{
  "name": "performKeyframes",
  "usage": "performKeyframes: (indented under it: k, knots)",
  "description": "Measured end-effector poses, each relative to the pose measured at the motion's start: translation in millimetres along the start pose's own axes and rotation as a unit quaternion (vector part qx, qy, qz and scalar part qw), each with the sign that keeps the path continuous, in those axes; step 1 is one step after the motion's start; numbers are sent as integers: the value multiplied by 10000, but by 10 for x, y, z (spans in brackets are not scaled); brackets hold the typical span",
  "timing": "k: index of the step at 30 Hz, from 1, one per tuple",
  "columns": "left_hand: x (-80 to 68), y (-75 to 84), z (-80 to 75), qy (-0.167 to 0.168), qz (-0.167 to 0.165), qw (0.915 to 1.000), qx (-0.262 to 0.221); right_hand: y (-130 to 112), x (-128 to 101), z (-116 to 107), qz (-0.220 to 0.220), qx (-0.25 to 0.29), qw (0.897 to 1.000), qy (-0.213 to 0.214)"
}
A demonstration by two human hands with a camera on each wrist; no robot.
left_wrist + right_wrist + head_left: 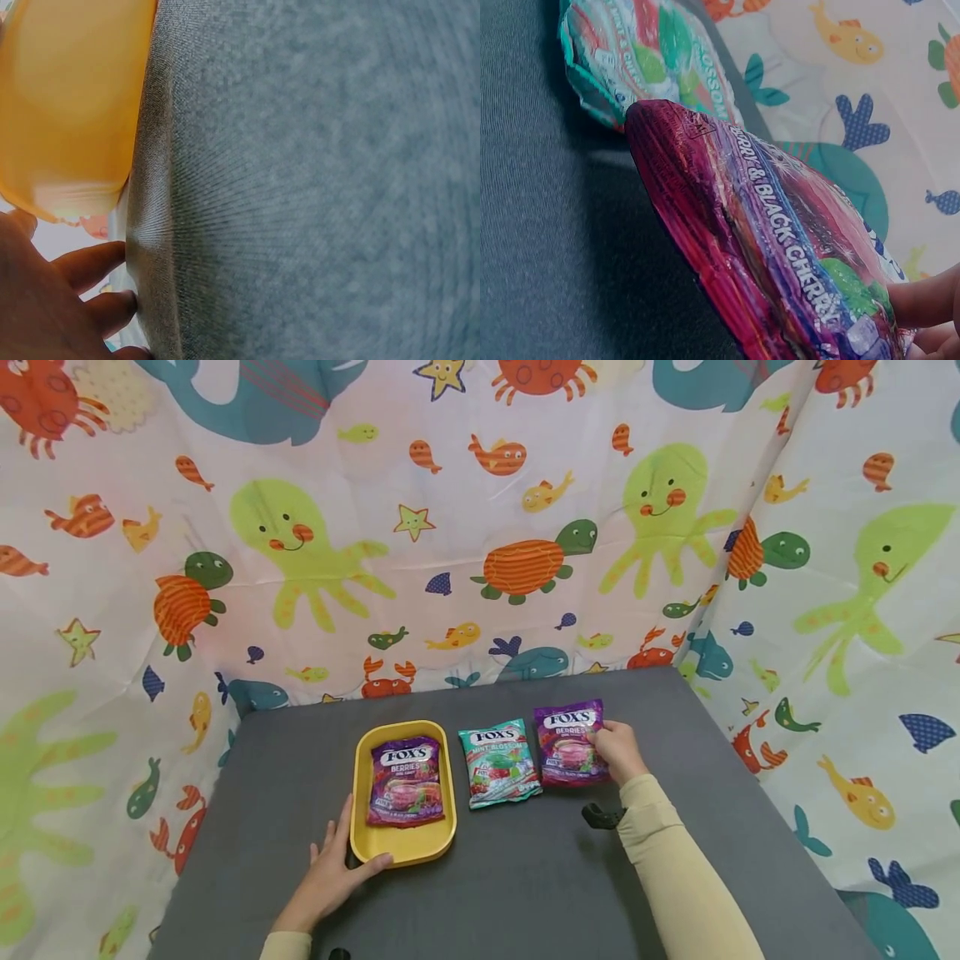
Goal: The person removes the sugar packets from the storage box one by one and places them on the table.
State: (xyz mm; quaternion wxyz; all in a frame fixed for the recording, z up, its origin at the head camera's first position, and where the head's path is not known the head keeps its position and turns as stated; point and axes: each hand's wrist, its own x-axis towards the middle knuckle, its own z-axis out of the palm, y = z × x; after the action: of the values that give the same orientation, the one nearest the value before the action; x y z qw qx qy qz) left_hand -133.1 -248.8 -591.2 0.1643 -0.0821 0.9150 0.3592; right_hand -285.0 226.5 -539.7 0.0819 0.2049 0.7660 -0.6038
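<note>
My right hand (618,752) pinches the right edge of a purple Fox's Berries candy bag (567,745). In the right wrist view this bag (757,247) is tilted, with its lower edge toward the mint bag. Beside it, on its left, a teal Fox's Mint Blossom candy bag (498,764) lies on the table. Another purple Fox's Berries bag (406,781) lies inside a yellow tray (405,846). Spread around the tray's near left corner, my left hand (327,877) touches it with thumb and forefinger; the other fingers extend beside it.
A dark grey cloth-covered table (525,885) carries everything. Behind and at both sides hangs a white curtain (465,635) printed with sea animals. A black strap end (602,816) sticks out by the right wrist.
</note>
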Motion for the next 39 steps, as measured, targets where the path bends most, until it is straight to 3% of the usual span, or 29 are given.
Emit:
performKeyframes:
  k: [18, 22, 26, 29, 32, 39]
  knots:
    - [137, 165, 210, 74, 258, 9994, -212, 17, 175, -253, -272, -735, 9969, 51]
    - [149, 142, 257, 15, 249, 9993, -271, 73, 195, -285, -240, -963, 9951, 10]
    - [112, 70, 185, -22, 237, 9993, -281, 152, 193, -191, -319, -1197, 9923, 20]
    - [74, 8, 79, -73, 217, 9995, -202, 228, 173, -81, -635, -1774, 9818, 253]
    - [40, -38, -15, -149, 213, 9995, -166, 326, 152, 16, -977, -2382, 9640, 661]
    - [45, -30, -40, -283, 211, 9993, -114, 380, 137, 46, -1439, -2998, 9337, 1325]
